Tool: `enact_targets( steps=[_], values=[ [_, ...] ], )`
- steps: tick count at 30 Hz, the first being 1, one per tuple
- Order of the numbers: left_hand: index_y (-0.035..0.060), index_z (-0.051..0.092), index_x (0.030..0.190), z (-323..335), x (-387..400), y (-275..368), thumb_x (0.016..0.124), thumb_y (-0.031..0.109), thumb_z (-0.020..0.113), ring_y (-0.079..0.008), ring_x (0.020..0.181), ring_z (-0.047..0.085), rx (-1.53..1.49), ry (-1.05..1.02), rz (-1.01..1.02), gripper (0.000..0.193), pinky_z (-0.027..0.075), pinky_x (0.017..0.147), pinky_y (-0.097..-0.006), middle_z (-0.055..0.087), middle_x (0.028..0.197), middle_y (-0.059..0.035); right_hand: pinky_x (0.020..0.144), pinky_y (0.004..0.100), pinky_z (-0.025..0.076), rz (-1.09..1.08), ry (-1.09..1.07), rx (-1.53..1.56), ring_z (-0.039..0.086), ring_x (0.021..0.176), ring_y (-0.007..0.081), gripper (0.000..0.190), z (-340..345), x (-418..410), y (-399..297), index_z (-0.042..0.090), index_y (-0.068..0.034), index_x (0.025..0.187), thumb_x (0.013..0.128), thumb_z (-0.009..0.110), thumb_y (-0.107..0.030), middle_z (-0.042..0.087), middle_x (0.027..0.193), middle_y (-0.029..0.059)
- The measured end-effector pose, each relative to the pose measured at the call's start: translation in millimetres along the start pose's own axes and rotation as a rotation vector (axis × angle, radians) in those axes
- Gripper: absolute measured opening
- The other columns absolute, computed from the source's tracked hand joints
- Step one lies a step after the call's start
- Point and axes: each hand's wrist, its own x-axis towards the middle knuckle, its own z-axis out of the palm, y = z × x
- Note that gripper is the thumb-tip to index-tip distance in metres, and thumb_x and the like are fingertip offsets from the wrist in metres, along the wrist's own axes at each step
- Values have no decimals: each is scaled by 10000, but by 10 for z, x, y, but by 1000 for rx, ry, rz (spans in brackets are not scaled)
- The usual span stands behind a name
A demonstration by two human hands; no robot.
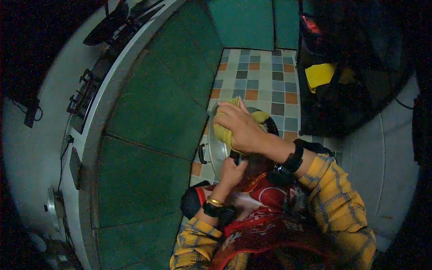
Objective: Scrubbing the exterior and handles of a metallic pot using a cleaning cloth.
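My right hand (pixel 238 125) presses a yellow-green cloth (pixel 222 134) against a large round metal pan or lid (pixel 219 150). Its fingers are bent over the cloth. Just below, my left hand (pixel 232 172) is closed around a black handle (pixel 235 156) that seems to belong to the metal piece. A dark loop-shaped side handle (pixel 202 154) sticks out at the left rim. My right hand and forearm hide much of the metal surface.
Green cabinet doors (pixel 152 104) line the left under a counter with a gas stove (pixel 81 98). Multicoloured floor tiles (pixel 253 77) lie ahead. At the right stands a dark rack (pixel 337 111) with a yellow item (pixel 319 76). A red apron (pixel 256 229) covers my lap.
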Motion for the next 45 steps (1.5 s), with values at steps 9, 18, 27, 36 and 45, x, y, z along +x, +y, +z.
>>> enact_targets(
  steps=[9,18,27,36,45],
  values=[
    [-61,533,644,354,310,-20,715,375,611,-377,565,509,-3,6,-44,449,403,541,-425,531,595,-217,701,321,433,277,-465,565,556,779,235,186,85,429,856,553,-42,886,745,433,-59,582,799,106],
    [-43,517,630,468,426,-13,721,342,617,-259,518,504,-151,15,-7,407,390,503,-378,524,563,-168,731,303,444,361,-109,675,561,821,187,260,281,290,1104,545,-60,980,745,446,-10,602,862,76],
    [-15,548,724,567,352,-104,752,236,580,-255,496,511,-167,-77,120,254,403,496,-361,538,565,-140,926,356,323,122,153,637,411,1095,312,294,63,-217,639,529,-74,1010,717,554,-76,445,1150,146],
    [-37,547,746,559,279,-240,740,188,584,-186,512,505,-228,33,250,228,409,500,-335,561,592,-114,928,365,311,74,68,424,404,1086,312,390,-162,-612,482,567,-108,1001,624,562,-10,420,1136,152],
    [9,583,706,285,158,-150,701,328,678,-114,551,485,-211,8,-81,333,411,505,-294,561,639,-24,721,293,435,658,227,396,540,857,210,170,-192,-787,1569,557,-49,916,747,540,-32,539,941,117]
  ],
)
